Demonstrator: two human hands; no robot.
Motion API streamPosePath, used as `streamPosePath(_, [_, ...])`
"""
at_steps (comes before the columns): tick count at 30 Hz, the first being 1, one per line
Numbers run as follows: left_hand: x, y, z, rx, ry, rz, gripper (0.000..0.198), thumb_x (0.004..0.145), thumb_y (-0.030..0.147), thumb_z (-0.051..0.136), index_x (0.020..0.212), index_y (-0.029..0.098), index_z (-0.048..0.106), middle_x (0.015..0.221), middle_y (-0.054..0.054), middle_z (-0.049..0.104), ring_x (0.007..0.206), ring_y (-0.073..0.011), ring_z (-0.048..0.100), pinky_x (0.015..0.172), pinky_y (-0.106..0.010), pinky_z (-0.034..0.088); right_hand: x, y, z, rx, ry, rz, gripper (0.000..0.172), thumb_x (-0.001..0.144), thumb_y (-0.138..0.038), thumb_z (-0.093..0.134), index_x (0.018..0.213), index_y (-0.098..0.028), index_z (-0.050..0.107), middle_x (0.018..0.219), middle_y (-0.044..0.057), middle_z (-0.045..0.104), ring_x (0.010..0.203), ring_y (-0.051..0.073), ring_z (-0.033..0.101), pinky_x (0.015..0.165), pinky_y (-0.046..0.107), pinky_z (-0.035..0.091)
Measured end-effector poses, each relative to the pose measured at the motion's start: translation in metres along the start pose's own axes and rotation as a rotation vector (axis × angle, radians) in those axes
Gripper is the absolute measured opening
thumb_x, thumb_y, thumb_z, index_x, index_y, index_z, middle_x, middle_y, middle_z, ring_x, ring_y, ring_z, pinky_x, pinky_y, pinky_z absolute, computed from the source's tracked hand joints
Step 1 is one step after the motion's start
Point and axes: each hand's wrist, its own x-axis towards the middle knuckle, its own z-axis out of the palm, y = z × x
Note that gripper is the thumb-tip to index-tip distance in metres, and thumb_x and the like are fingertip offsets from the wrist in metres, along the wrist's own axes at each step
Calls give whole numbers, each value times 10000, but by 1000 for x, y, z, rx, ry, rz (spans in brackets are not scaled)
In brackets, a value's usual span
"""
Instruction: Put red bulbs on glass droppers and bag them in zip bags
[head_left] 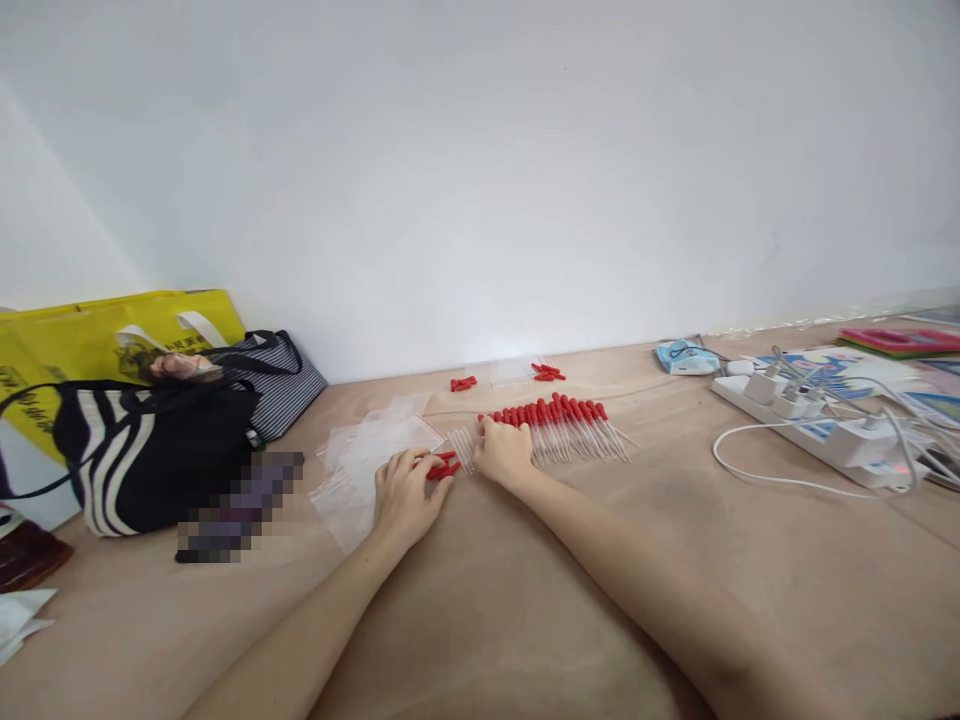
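Note:
My left hand (pixel 409 492) has its fingers curled over a small cluster of red rubber bulbs (pixel 448 466), some showing between thumb and forefinger. My right hand (pixel 504 450) is closed at the left end of a row of droppers (pixel 574 425), its fingertips at a red bulb and partly hidden. These droppers have thin clear tubes and red bulbs, which point away from me. Between my hands lie several bare thin tubes (pixel 461 448), side by side. Clear plastic bags (pixel 367 445) lie in an overlapping pile beyond and beside my left hand.
Near the wall are more red bulbs (pixel 463 384) and another red group (pixel 549 372). A power strip (pixel 810 430) with chargers and a looping white cable, plus a blue face mask (pixel 686 357), occupy the right. A black bag (pixel 161 450) and yellow bag (pixel 202 310) stand left.

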Motion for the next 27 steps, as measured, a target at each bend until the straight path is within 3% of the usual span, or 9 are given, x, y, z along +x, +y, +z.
streamPosePath(13, [3, 2, 3, -40, 34, -4, 60, 747, 254, 550, 740, 210, 591, 926, -48, 606, 885, -252, 509, 753, -398, 367, 7, -3, 8, -61, -39, -7, 257, 788, -270, 406, 840, -139, 621, 868, 131, 644, 802, 215, 580, 768, 361, 262])
streamPosePath(19, [1, 6, -1, -59, 71, 5, 79, 759, 247, 535, 739, 205, 599, 924, -46, 618, 887, -249, 514, 757, -394, 363, 8, -11, 7, -87, -78, -15, 210, 755, -179, 447, 784, -127, 648, 831, 139, 658, 780, 218, 591, 833, 402, 213])
streamPosePath(23, [-2, 10, -5, -88, 90, 36, 75, 759, 232, 531, 740, 205, 598, 926, -43, 621, 884, -242, 520, 768, -395, 362, 9, -18, 6, -98, -106, -7, 205, 737, -112, 448, 772, -121, 650, 814, 144, 661, 780, 225, 599, 819, 408, 223])
streamPosePath(27, [-5, 14, -9, -171, 76, 141, 76, 770, 213, 514, 745, 197, 585, 897, -47, 619, 904, -233, 522, 775, -382, 375, 0, -9, -7, -81, -80, -54, 232, 797, -182, 412, 837, -94, 623, 866, 168, 645, 798, 232, 590, 769, 378, 280])
